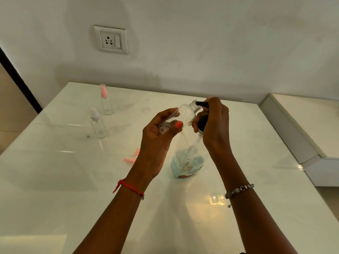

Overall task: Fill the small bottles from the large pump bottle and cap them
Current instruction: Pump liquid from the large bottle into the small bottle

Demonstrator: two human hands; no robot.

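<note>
Left hand is gripping a tilted small bottle, its mouth at the spout of the pump bottle. Right hand is gripping its top. Both are over a glossy white table. A pink-capped bottle and a white-capped bottle are standing back-left, below a wall socket.

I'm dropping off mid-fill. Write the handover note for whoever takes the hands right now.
Left hand grips an uncapped small bottle, tilted, mouth at the spout.
Right hand grips the black pump head of the large pump bottle, which stands on the table with little blue liquid inside.
A loose pink cap lies left of the left hand.
The pink-capped bottle and white-capped bottle stand far left; contents unclear.
Left to do: pump, fill, cap the held bottle.
</note>
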